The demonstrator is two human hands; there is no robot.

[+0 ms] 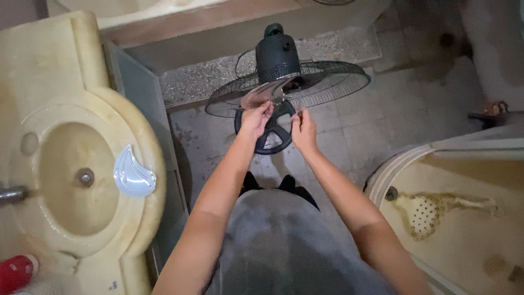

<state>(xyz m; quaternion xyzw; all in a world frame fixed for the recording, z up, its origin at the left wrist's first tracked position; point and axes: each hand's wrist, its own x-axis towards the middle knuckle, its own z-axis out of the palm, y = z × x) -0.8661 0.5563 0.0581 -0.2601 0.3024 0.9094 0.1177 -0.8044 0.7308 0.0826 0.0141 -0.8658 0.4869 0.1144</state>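
A dark floor fan (278, 54) stands on the tiled floor in front of me, its rear wire guard (327, 87) open toward me and its round base (271, 136) below. My left hand (255, 119) pinches the clear fan blade (262, 95) near the hub. Just to the right, my right hand (303, 130) has its fingers closed at the hub beside the blade. What the right fingers grip is hidden.
A cream washbasin (139, 139) fills the left side, with a clear blade-shaped plastic piece (131, 175) lying on its rim and a red object (16, 271) at the bottom left. A stained bathtub (464, 218) lies to the right. A raised step (327, 49) runs behind the fan.
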